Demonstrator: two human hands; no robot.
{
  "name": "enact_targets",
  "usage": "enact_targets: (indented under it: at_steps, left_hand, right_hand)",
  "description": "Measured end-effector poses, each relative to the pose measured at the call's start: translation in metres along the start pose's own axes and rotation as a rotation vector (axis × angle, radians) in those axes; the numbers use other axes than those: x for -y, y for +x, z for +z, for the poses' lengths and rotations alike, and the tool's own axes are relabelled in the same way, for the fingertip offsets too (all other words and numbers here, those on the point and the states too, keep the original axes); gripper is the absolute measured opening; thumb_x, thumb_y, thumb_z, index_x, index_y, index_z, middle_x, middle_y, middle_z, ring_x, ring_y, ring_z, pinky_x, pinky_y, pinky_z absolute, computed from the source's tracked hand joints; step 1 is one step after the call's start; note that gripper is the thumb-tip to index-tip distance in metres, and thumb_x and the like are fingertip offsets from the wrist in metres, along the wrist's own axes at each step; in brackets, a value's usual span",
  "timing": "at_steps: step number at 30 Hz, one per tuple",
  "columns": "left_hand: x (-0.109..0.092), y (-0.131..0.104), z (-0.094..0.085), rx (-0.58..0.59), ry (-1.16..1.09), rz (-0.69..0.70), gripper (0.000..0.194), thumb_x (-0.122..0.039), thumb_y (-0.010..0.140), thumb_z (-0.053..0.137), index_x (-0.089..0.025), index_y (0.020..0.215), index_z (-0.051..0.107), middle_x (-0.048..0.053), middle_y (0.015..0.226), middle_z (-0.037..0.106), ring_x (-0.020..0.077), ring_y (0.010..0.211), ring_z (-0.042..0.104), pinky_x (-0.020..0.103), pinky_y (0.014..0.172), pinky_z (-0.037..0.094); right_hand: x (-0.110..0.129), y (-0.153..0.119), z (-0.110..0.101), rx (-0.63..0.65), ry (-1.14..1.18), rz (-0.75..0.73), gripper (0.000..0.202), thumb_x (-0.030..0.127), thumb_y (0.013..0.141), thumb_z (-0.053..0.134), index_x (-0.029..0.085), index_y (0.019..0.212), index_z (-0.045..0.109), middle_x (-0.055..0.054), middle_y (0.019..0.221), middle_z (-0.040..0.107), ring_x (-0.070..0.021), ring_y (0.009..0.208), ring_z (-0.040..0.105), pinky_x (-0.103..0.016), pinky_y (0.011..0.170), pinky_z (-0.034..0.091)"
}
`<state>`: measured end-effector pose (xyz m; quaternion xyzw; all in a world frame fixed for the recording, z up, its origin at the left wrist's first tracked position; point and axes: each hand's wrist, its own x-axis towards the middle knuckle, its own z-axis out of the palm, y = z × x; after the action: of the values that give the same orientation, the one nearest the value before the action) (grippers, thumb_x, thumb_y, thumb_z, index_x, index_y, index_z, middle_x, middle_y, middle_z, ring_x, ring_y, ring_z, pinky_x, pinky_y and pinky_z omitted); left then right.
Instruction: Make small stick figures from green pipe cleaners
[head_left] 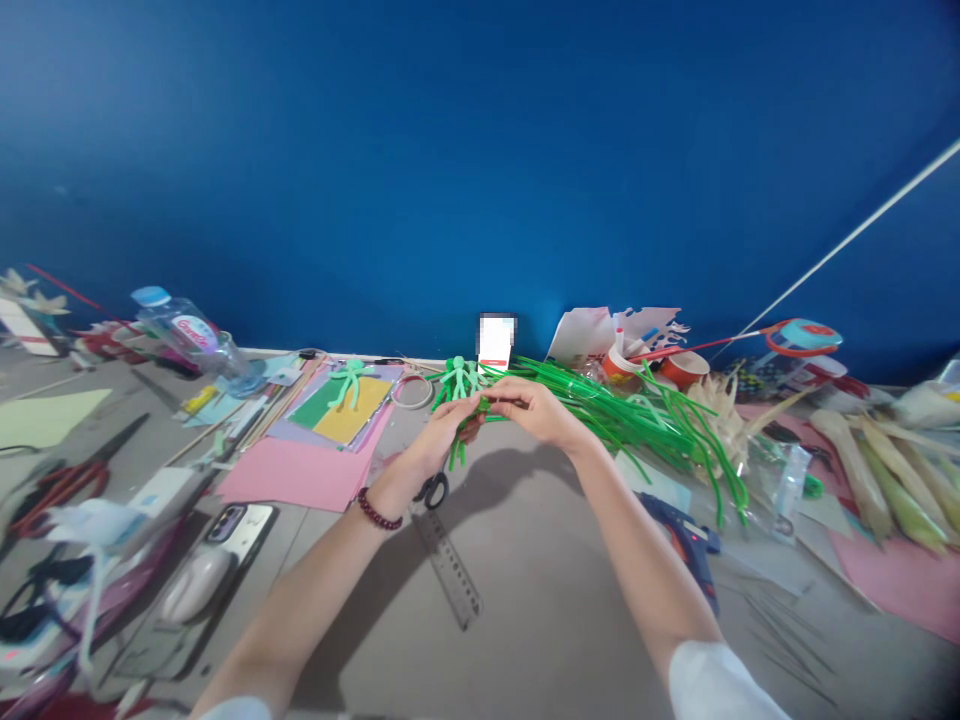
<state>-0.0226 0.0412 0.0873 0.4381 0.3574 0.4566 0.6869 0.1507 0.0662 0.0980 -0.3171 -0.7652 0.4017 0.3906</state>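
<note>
Near the middle of the view, my left hand (448, 432) is closed on a small green pipe-cleaner piece (457, 447), whose strands hang below the fingers. My right hand (531, 405) meets it from the right, thumb and fingers pinched at the top of the same green piece. Just behind the hands lie light green pipe-cleaner figures (459, 374) and a lit phone (496, 342) leaning on the blue wall. Black-handled scissors (434, 490) and a metal ruler (451, 570) rest below my left hand.
A bundle of green pipe cleaners (637, 410) spreads to the right, beside red cups (686, 369) and a blue glue gun (686, 540). Coloured sheets (300, 472), a bottle (196, 333), a phone with an earbud case (196, 590) and red-handled scissors (67, 490) lie left.
</note>
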Motion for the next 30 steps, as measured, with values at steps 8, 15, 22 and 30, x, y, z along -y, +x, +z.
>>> enact_targets:
  at_steps: [8, 15, 22, 30]
  left_hand:
    - [-0.003, -0.004, 0.000, 0.222, -0.086, -0.105, 0.039, -0.048, 0.079, 0.062, -0.015, 0.062, 0.048, -0.005, 0.055, 0.035, 0.0048, 0.045, 0.027, 0.021, 0.045, 0.023]
    - [0.004, -0.003, -0.001, 0.248, -0.041, -0.077, 0.041, -0.049, 0.082, 0.057, -0.016, 0.061, 0.047, -0.007, 0.053, 0.029, 0.0048, 0.044, 0.023, 0.021, 0.044, 0.021]
    - [0.005, 0.000, -0.002, 0.154, -0.052, -0.093, 0.050, -0.060, 0.082, 0.048, -0.015, 0.065, 0.057, -0.003, 0.052, 0.040, 0.0072, 0.044, 0.031, 0.022, 0.044, 0.028]
    - [-0.001, -0.002, -0.003, 0.003, 0.463, 0.193, 0.028, -0.044, 0.081, 0.060, -0.016, 0.075, 0.058, -0.003, 0.055, 0.047, 0.0096, 0.051, 0.045, 0.022, 0.050, 0.035]
  right_hand:
    - [-0.004, 0.002, -0.001, -0.006, 0.216, 0.074, 0.029, 0.043, 0.071, 0.073, 0.021, 0.089, 0.075, -0.005, 0.088, 0.064, -0.0169, 0.083, 0.061, -0.030, 0.076, 0.050]
    - [-0.005, 0.002, 0.002, -0.004, 0.395, 0.193, 0.033, 0.039, 0.062, 0.080, 0.016, 0.085, 0.073, -0.004, 0.085, 0.070, -0.0159, 0.079, 0.063, -0.031, 0.078, 0.050]
    - [0.000, 0.001, 0.004, 0.005, 0.421, 0.232, 0.027, 0.036, 0.069, 0.076, 0.015, 0.085, 0.069, -0.001, 0.065, 0.068, -0.0147, 0.066, 0.065, -0.033, 0.076, 0.051]
    - [-0.003, 0.005, 0.004, -0.158, 0.329, 0.300, 0.028, 0.035, 0.064, 0.076, 0.016, 0.083, 0.069, -0.002, 0.077, 0.069, -0.0132, 0.071, 0.062, -0.028, 0.070, 0.049]
